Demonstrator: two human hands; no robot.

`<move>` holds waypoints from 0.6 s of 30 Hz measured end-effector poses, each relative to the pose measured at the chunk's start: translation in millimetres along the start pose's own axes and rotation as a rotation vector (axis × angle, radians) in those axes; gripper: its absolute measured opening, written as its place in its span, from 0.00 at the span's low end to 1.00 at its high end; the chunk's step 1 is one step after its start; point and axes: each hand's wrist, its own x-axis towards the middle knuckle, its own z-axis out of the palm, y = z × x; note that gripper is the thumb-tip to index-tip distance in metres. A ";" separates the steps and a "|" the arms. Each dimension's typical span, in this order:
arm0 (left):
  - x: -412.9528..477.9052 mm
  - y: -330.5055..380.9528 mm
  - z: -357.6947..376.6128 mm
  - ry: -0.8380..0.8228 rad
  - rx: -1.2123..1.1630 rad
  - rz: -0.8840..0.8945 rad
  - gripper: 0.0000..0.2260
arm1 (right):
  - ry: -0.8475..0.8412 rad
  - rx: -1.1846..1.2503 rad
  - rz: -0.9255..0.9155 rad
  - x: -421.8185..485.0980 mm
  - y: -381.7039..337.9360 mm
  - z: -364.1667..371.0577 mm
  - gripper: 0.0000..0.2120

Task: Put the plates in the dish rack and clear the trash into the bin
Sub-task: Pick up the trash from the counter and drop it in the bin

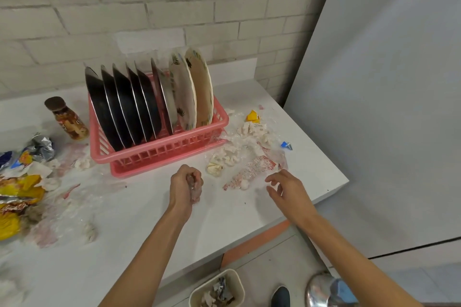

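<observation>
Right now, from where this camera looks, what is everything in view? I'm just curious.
White counter: one, white, against a brick wall.
Pink plastic dish rack: one, pink, mid-counter.
Plates: about eight, dark, grey and cream leaf-patterned, upright in the rack.
Brown capped bottle: one, brown, left of the rack.
Crumpled snack wrappers: several, yellow and silver, counter's left edge.
Tissue scraps and plastic film: many, mostly white, right of the rack.
Beige bin: one, beige, on the floor below the counter, trash inside.
Left hand: grips a crumpled clear wrapper in front of the rack.
Right hand: open, above the counter near the scraps.
</observation>
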 end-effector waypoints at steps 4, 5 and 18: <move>8.5 -32.7 -12.8 0.125 0.327 0.079 0.16 | -0.017 0.202 0.234 18.7 10.2 14.0 0.10; 10.1 -44.6 -18.7 0.141 0.404 0.114 0.17 | -0.033 0.338 0.336 23.4 12.3 17.7 0.11; 20.9 -63.0 -33.9 0.043 0.519 0.123 0.18 | 0.076 0.795 0.460 44.7 -15.7 29.0 0.04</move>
